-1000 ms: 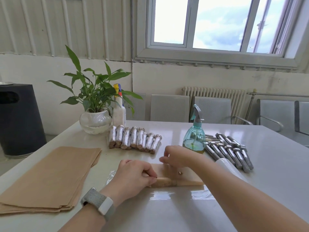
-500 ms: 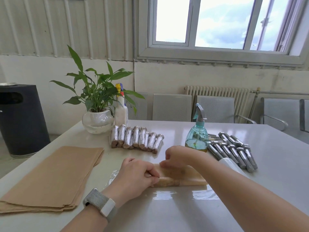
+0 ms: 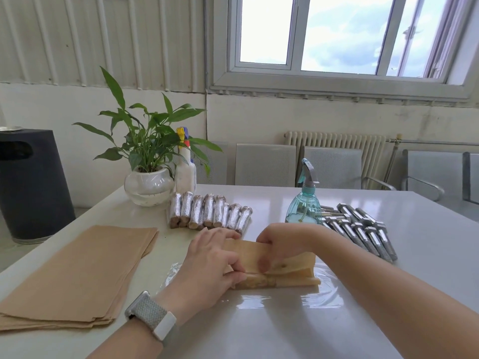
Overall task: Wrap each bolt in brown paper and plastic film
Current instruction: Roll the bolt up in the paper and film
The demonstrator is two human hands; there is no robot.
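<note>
Your left hand (image 3: 210,263) and right hand (image 3: 281,244) both had their fingers curled around the brown paper roll (image 3: 282,274), which lay near you at the middle of the white tabletop (image 3: 427,257) on a sheet of clear plastic film (image 3: 290,300); whether a bolt was inside it could not be told. Your right forearm crossed in front of the film's right edge and hid part of it. To the left lay a stack of brown paper sheets (image 3: 85,275). Farther back, a row of wrapped bolts (image 3: 210,215) lay side by side, just beside a potted plant (image 3: 147,164) with a white bottle (image 3: 185,172) next to it. A teal spray bottle (image 3: 304,203) stood just beyond your right hand, and to its right lay a pile of bare bolts (image 3: 363,231). Beyond the tabletop were grey chairs (image 3: 264,164), a radiator (image 3: 337,143) and a window (image 3: 344,37), with a black bin (image 3: 31,182) at the far left.
</note>
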